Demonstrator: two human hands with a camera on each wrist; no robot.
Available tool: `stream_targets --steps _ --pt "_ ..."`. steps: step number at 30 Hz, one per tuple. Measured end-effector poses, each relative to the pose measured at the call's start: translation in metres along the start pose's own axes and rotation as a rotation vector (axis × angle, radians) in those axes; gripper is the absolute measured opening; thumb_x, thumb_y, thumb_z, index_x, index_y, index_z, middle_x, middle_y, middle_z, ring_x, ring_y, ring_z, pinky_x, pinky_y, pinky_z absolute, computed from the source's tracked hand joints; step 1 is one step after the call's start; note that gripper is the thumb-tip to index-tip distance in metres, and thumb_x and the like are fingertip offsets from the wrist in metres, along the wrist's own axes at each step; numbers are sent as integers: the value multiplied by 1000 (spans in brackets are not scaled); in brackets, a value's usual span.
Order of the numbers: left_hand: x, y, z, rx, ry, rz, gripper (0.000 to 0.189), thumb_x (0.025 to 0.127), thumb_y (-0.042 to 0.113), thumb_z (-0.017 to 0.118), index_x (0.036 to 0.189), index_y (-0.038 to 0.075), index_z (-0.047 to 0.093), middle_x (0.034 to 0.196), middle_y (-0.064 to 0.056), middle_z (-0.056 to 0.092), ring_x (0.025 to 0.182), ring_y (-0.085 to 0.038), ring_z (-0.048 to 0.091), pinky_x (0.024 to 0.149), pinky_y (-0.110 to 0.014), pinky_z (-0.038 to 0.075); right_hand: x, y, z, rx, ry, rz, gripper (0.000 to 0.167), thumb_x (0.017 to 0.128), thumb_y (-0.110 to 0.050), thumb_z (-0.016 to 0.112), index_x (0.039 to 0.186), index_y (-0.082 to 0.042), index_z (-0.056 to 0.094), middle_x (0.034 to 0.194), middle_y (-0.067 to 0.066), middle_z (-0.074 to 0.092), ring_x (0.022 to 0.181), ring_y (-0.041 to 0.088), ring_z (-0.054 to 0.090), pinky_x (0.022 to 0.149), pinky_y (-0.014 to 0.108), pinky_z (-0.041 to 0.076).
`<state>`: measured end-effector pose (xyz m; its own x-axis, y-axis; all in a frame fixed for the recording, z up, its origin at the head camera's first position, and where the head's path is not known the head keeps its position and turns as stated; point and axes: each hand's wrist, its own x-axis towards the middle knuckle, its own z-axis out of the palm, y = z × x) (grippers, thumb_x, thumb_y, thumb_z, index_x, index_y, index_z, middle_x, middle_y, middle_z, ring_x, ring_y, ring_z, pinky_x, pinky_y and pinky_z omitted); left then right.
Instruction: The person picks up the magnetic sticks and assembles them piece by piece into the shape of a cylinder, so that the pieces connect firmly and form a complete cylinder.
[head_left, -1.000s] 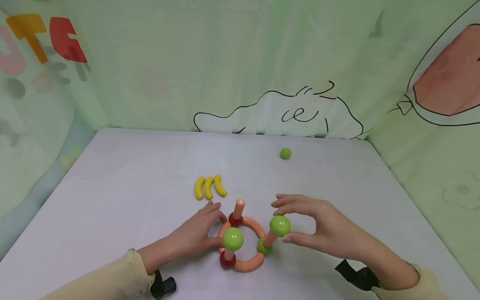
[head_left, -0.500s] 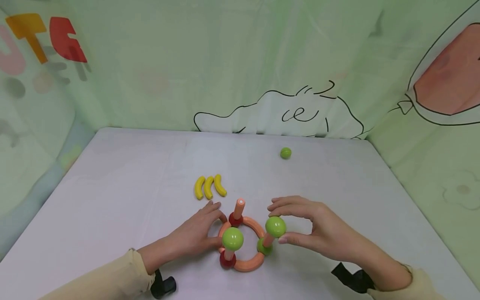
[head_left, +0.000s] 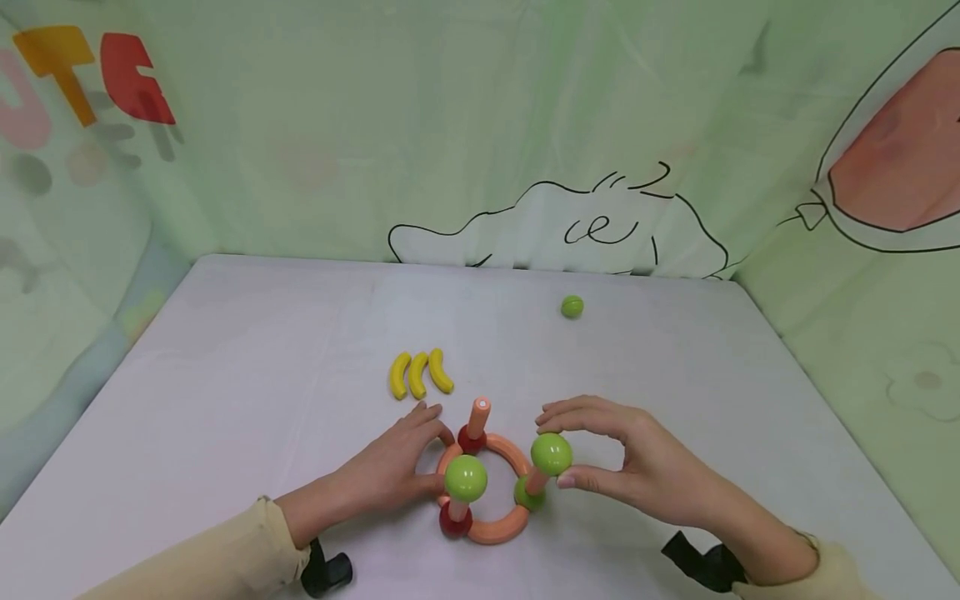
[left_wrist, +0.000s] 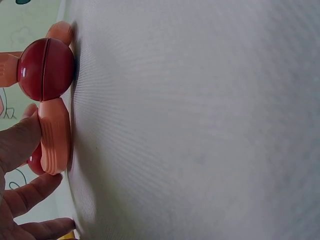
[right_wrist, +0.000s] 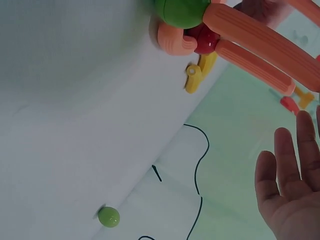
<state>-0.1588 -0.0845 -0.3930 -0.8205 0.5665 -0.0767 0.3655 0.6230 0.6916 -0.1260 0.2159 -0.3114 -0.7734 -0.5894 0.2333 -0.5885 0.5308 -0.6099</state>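
Observation:
A toy ring of curved orange pieces lies on the table, joined by two red balls and a green one. From each joint ball rises an orange rod. Green balls cap the front rod and the right rod; the back rod has a bare end. My left hand grips the ring's left curved piece between thumb and fingers. With thumb and fingertips, my right hand pinches the green ball on the right rod, which leans slightly outward.
Behind the ring, three yellow curved pieces lie side by side. A loose green ball sits near the table's back edge. Printed green fabric walls stand around the table.
My right hand has shifted slightly left with the green ball, and the right rod leans outward less. My left hand and the ring have stayed in place.

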Motion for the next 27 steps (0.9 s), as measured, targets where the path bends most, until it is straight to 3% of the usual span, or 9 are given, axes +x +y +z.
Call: stream_targets --steps 8,22,27 --pt "0 1 1 10 5 -13 34 86 27 83 109 11 64 157 -26 41 153 -49 27 118 -67 32 -2 4 6 82 39 -55 46 82 -10 84 124 -22 70 122 -4 71 121 5 61 101 21 51" --pt "-1 3 -1 1 0 -16 36 86 29 83 110 11 64 158 -26 41 153 -49 26 118 -67 32 -4 8 15 234 61 -34 39 87 -2 78 123 -16 70 118 -2 69 114 7 61 101 19 48" --pt "0 3 -1 8 0 -20 35 86 29 82 110 11 64 158 -26 41 153 -48 26 118 -66 32 -4 9 16 222 64 -31 40 86 -2 79 122 -18 69 117 -5 69 112 8 61 98 21 48"
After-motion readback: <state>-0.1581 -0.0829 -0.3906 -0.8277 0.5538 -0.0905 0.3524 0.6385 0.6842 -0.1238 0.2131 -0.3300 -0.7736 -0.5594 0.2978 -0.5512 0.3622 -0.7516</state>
